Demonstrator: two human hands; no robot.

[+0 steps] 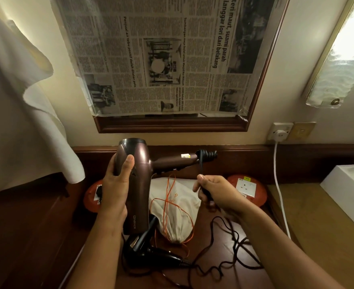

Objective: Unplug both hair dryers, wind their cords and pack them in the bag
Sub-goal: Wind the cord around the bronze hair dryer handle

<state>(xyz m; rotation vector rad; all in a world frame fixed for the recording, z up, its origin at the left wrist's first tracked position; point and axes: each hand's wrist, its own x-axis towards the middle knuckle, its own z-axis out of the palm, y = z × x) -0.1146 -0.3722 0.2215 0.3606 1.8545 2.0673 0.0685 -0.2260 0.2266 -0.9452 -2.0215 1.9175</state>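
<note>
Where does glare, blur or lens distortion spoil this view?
Head view: the wall lamp at right is blown out; the right hand and its cord are slightly motion-blurred; the wide-angle lens bends the mirror frame; the desktop lies in dim shadow.

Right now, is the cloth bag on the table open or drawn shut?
Drawn shut, it seems: the cloth bag lies flat, its mouth gathered tight near the black hair dryer, orange drawstring loose across it.
</note>
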